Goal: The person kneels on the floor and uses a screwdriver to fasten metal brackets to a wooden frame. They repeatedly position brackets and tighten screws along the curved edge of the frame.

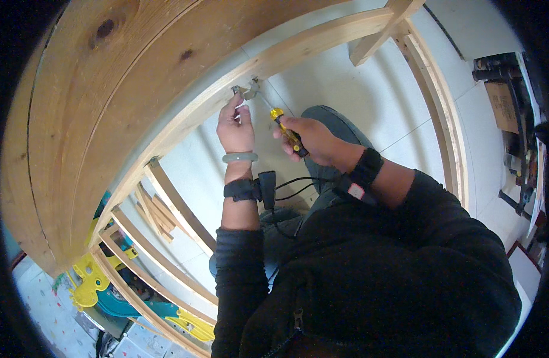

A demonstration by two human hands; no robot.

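A screwdriver (277, 113) with a yellow and black handle is gripped in my right hand (315, 138). Its thin shaft points up and left, toward a small metal bracket (249, 92) at the side of a long wooden rail (203, 110). My left hand (235, 124) pinches the bracket's left end with thumb and fingertips, palm side partly showing. The screwdriver's tip meets or nearly meets the bracket's right part; any screw there is too small to make out.
A broad wooden panel (89, 113) rises along the left. Slats (182, 206) join the rail at lower left, with loose wood strips (155, 215) and yellow-and-teal plastic pieces (89, 280) nearby. Another wooden frame side (444, 113) stands right. A cluttered shelf (519, 113) lines the far right.
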